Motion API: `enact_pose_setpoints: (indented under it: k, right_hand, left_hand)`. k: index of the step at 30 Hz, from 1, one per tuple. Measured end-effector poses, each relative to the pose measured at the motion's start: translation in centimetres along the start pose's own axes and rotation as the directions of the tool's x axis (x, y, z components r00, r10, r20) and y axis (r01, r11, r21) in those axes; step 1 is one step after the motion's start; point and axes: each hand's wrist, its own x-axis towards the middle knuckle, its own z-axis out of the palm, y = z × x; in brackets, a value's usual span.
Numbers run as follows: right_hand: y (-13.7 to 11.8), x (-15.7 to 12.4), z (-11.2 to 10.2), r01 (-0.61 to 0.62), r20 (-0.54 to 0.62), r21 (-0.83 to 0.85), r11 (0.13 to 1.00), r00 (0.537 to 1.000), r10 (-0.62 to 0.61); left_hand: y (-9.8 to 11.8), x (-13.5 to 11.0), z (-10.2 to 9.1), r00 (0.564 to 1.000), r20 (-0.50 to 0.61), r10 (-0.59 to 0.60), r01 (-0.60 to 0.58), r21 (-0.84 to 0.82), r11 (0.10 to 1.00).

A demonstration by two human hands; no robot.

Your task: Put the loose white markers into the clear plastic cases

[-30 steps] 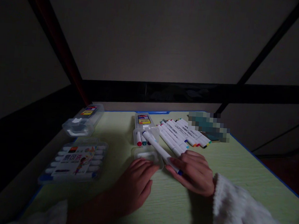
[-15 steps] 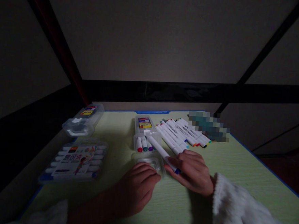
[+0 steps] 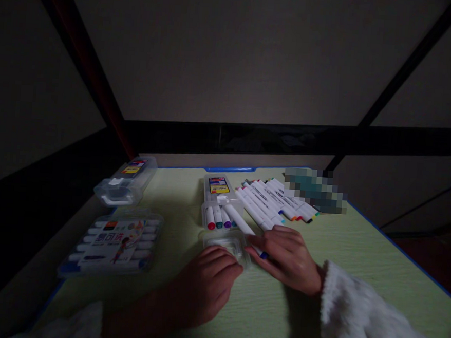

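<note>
A clear plastic marker box lies open in the middle of the pale green table, with three markers in it. My right hand is closed on a white marker with a blue end, its far end pushed into the box's mouth. My left hand rests with curled fingers on the box's clear hinged lid, holding it down. Both wrists wear fluffy white sleeves.
A row of several loose white markers lies right of the box. A second clear box sits at the far left. A flat marker case lies near the left edge. A blurred dark object is at the back right.
My right hand has slid the marker further into the box and moved slightly left and away. My left hand has curled closer on the lid.
</note>
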Motion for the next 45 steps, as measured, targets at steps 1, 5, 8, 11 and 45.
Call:
enact_pose_setpoints:
  k: [1, 5, 8, 11, 45]
  right_hand:
    - [-0.04, 0.06, -0.05, -0.009, 0.009, -0.001, 1.000, 1.000, 0.009]
    - [-0.16, 0.28, -0.24, -0.024, 0.035, -0.003, 1.000, 0.999, 0.024]
    - [-0.18, 0.35, -0.33, -0.024, 0.037, -0.007, 1.000, 0.999, 0.025]
    - [-0.15, 0.37, -0.35, -0.028, 0.036, -0.002, 1.000, 0.999, 0.028]
    - [-0.07, 0.40, -0.46, -0.103, 0.157, 0.005, 0.995, 0.982, 0.101]
  left_hand:
    - [0.00, -0.01, 0.00, 1.000, 0.005, -0.004, 0.004, 0.002, 1.000]
    - [-0.01, -0.03, 0.00, 1.000, 0.023, -0.011, 0.011, 0.004, 1.000]
    - [0.00, -0.01, -0.01, 0.999, 0.033, -0.016, 0.016, 0.006, 1.000]
    - [0.02, 0.01, -0.04, 1.000, 0.029, -0.012, 0.012, 0.006, 1.000]
    - [0.05, 0.03, -0.05, 1.000, 0.025, -0.001, 0.000, 0.034, 0.999]
